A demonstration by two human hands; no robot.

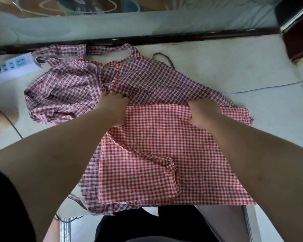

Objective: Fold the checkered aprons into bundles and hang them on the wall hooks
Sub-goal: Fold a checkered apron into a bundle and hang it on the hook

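Gripping the red apron (156, 154) at its far edge, left hand (115, 105) and right hand (202, 112) face open floor (234, 67).

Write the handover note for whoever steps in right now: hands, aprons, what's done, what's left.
Left hand: grips the far left corner of the red checkered apron.
Right hand: grips its far right corner.
The red one lies on a darker checkered apron spread on the floor. A crumpled apron lies to the left, by a power strip.
Done: no finished bundle in view.
Left: fold all three into bundles and hang them. No hooks are in view.
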